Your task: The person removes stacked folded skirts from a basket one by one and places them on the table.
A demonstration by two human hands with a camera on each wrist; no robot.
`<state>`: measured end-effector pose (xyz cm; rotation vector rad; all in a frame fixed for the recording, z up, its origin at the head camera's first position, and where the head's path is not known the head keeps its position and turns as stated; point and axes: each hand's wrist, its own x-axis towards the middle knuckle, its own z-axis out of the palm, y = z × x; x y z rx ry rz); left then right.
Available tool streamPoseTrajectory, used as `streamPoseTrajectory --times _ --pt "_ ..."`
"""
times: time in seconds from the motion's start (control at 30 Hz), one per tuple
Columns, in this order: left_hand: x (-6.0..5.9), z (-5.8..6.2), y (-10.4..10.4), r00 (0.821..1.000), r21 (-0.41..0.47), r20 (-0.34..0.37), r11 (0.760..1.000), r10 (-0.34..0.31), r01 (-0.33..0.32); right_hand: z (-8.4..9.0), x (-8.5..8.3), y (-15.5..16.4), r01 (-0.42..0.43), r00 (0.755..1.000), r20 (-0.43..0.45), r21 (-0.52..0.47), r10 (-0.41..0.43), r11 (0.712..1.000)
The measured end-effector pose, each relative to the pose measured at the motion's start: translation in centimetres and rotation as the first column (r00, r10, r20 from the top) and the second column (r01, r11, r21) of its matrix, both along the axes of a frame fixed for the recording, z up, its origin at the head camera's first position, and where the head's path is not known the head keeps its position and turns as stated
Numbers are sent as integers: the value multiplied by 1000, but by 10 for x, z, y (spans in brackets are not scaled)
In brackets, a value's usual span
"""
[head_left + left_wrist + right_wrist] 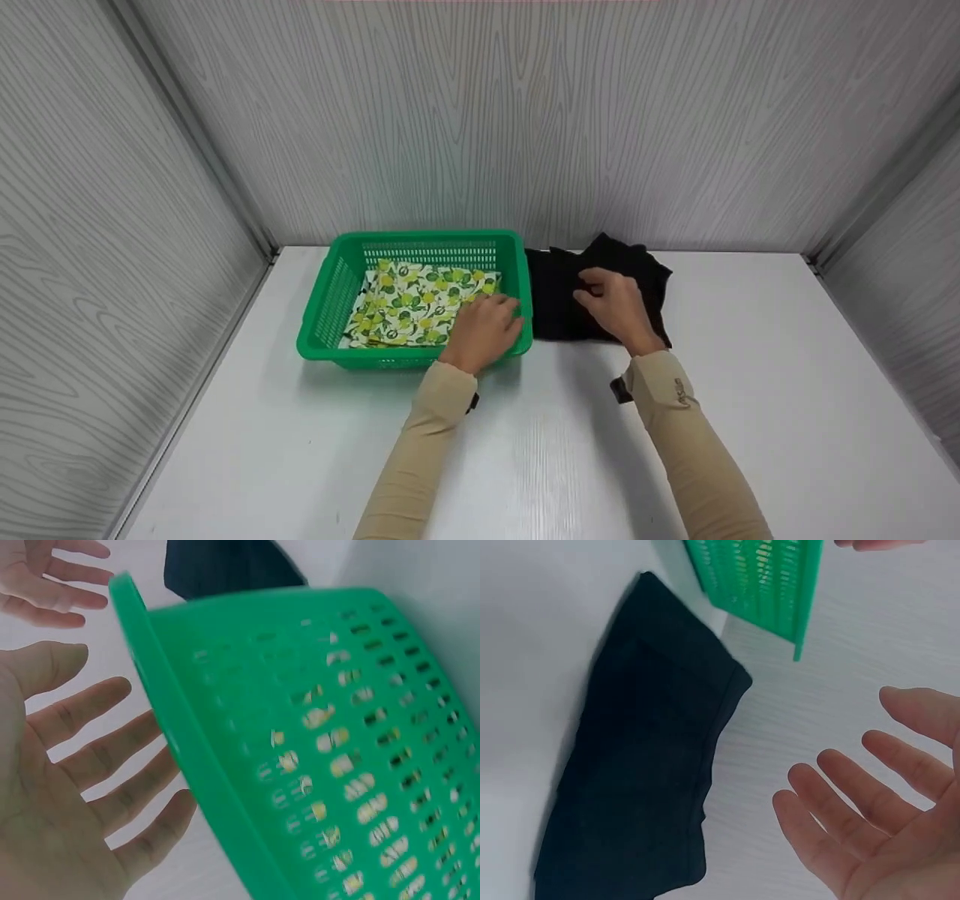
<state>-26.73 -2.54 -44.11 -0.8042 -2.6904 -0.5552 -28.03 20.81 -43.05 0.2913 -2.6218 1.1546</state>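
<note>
Head view puts my left hand [484,330] at the green basket [319,315] rim, right hand [619,304] over the black cloth [555,300]; wrist views alone reveal both sets of fingers [840,795] spread, released, holding nothing.

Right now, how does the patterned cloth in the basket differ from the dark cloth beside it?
The patterned cloth is white with yellow and green print; the black cloth is plain. The patterned cloth lies flat inside the green basket; the black cloth sits rumpled on the bare table. The left hand is by the patterned cloth, the right hand above the black one. Both are fabric.
</note>
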Motion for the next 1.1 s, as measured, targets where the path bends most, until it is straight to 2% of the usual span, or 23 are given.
streamPoseTrajectory --times 0.13,0.27,0.4,0.73,0.87,1.1 --pt "-3 5 -16 997 11 29 997 71 -71 6 -3 -15 -22 1000 -7 -29 21 999" --pt "-5 6 -32 992 -10 19 992 128 -128 10 -6 -30 -44 999 15 -43 45 998" --pt "-6 4 -46 989 -19 3 989 147 -147 13 -8 -43 -62 997 41 -42 64 997" --pt "-11 1 -74 981 -9 16 981 192 -192 15 -11 -70 -104 994 34 -70 107 992" --pt "-11 -1 -84 978 2 9 978 207 -207 15 -11 -79 -130 988 70 -90 136 987" --pt "-15 -1 -100 964 1 56 966 258 -259 16 -14 -93 -118 980 148 -104 133 988"
